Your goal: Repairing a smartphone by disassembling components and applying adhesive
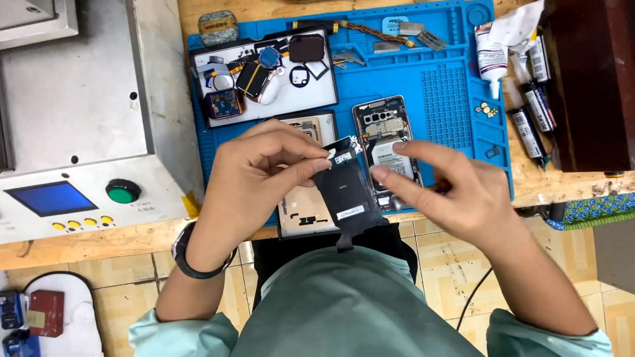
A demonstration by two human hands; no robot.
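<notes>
Both hands [264, 172] [450, 192] pinch a black flexible sheet [347, 195] above the opened phone [387, 142].

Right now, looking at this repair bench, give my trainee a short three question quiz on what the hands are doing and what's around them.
1. True or false: the left hand pinches the top edge of the black flexible sheet.
2. What lies on the blue mat under the right hand? A) an opened phone B) a laptop C) a camera
3. Fill in: the round button on the grey machine is ____.

Key: 1 true; 2 A, the opened phone; 3 green.
</notes>
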